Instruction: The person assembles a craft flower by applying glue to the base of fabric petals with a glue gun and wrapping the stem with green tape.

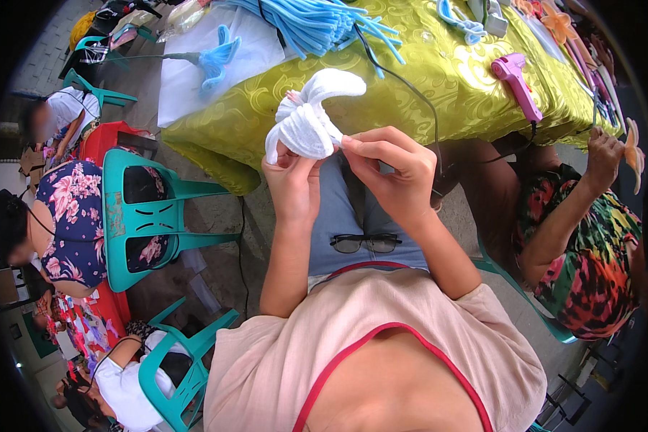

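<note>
A white fuzzy flower (pixel 308 127), seemingly shaped from pipe cleaners, is held up over my lap at the table's edge. From below, my left hand (pixel 292 183) grips its base, some fingers hidden behind the petals. Thumb and forefinger of my right hand (pixel 394 170) pinch the end of a white strand at the flower's right side. On a white sheet (pixel 181 94) at the table's left lies a blue fuzzy flower (pixel 218 58) with a long thin stem. Just beyond my hands is a bundle of light blue pipe cleaners (pixel 313 24).
A pink glue gun (pixel 517 86) with a cord rests on the green patterned tablecloth (pixel 464 116). Eyeglasses (pixel 365 243) lie on my lap. At right, a person's hand (pixel 605 156) holds an orange flower (pixel 632 156). Green plastic chairs (pixel 116 221) and seated people are at left.
</note>
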Action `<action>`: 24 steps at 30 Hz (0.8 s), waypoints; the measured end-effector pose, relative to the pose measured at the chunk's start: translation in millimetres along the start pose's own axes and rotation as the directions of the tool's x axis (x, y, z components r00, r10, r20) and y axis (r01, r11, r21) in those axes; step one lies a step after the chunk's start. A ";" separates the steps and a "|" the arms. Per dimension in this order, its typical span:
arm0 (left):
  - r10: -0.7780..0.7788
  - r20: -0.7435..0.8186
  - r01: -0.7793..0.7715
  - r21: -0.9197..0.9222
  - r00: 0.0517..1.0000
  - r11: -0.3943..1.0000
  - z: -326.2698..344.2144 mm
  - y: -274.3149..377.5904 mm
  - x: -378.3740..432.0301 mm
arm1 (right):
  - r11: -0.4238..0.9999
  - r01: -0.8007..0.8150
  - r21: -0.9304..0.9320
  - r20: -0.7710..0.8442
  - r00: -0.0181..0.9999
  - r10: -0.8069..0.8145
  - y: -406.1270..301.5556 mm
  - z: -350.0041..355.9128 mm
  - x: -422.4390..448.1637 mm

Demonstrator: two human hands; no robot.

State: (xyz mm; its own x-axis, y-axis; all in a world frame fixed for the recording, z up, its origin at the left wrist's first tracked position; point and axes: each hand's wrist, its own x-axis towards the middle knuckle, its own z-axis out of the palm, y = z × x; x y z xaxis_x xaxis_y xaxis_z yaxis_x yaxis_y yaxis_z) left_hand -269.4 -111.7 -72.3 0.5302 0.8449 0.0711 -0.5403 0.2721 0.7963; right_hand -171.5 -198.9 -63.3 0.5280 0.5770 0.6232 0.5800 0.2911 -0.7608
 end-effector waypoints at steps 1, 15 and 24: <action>0.010 -0.016 -0.010 -0.010 1.000 1.000 2.2 0.5 -0.2 | 1.000 -0.004 0.001 -0.025 1.000 0.004 0.2 0.5 -0.3; -0.001 0.018 0.000 0.061 1.000 0.998 -0.8 4.6 3.0 | 0.997 -0.080 -0.003 0.086 0.993 0.080 -2.5 -3.7 5.3; -0.027 0.035 0.027 0.002 0.999 1.000 2.0 6.3 -0.6 | 0.701 -0.559 0.443 0.314 0.829 0.462 -3.6 -11.5 10.3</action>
State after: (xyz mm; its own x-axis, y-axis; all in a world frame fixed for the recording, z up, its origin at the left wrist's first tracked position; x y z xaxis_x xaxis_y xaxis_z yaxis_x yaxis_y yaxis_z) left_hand -271.8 -111.4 -66.1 0.5672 0.8206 0.0703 -0.5244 0.2939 0.7991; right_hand -161.0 -202.8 -52.0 0.5108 0.8529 0.1080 -0.1636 0.2198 -0.9617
